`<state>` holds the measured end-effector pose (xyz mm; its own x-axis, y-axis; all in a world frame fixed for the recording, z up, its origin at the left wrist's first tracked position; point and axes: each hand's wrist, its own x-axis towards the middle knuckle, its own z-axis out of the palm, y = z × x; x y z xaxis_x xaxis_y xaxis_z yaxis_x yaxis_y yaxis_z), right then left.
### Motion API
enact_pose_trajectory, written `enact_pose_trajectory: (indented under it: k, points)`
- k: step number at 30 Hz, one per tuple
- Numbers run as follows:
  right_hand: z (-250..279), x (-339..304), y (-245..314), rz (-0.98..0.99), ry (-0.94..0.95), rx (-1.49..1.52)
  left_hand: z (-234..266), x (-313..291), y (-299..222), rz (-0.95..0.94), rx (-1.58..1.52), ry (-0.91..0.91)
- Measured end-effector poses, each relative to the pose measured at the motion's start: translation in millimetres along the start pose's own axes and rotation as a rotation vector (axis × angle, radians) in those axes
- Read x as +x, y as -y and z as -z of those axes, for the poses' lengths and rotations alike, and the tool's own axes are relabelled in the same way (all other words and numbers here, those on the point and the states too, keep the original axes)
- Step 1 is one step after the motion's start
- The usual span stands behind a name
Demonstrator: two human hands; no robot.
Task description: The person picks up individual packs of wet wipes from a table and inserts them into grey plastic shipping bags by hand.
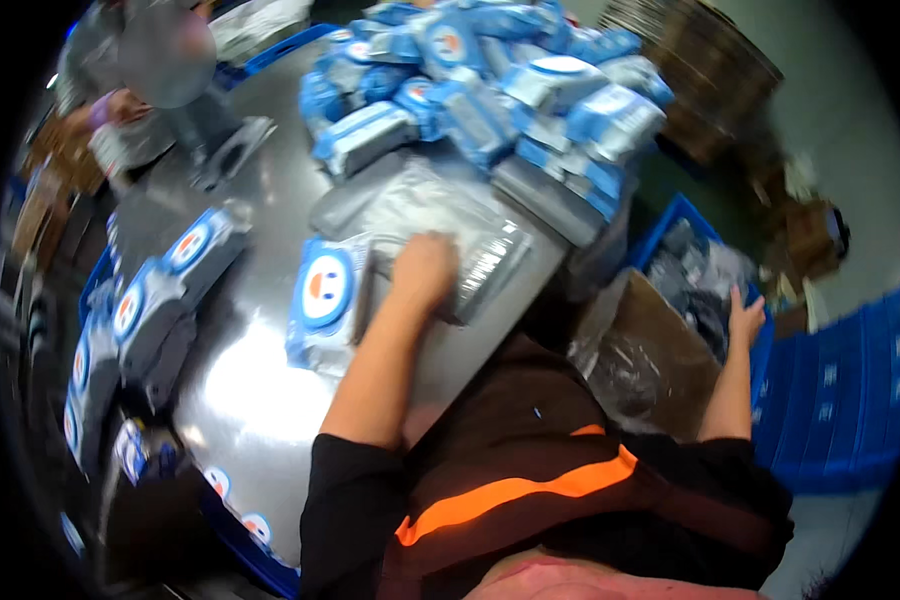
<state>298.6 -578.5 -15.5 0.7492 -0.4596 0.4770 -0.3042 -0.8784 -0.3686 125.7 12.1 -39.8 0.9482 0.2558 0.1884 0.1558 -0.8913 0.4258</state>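
My left hand [425,268] is on a clear and grey plastic bag [490,235] lying on the metal table, its fingers curled down onto the film and partly hidden. Close beside that wrist is a blue-and-white pack of wipes [322,288] with a round label. Off to the right, my right hand [744,320] is at the rim of a blue crate [677,212] that holds crumpled grey plastic bags [705,275]. Its visible fingers are spread apart, and I see nothing held in them.
A large heap of wipes packs [460,90] covers the table's far end. More packs [155,295] line its left side. An open cardboard box [650,350] stands below the right edge, near blue crates [835,380]. Another person [130,105] works at the far left.
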Motion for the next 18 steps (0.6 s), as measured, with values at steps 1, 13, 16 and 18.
enact_pose_trajectory:
  k: [1, 13, 16, 18]
  points:
    - [-16.6, 8.8, -16.8, 0.143, -0.173, 0.023, -12.2, -5.1, -9.5, -0.028, -0.048, -0.091]
    - [63.7, -405.0, 495.4, 2.253, 0.320, 0.770, -6.8, -36.3, 28.7, -0.202, -0.009, -0.201]
    - [45.4, -402.4, 529.4, 2.306, 0.755, 0.537, -18.2, -15.9, 26.7, -0.138, -0.091, -0.039]
    - [66.7, -396.0, 548.1, 2.144, 0.991, 0.356, -43.2, -13.7, 36.5, -0.051, -0.486, -0.232]
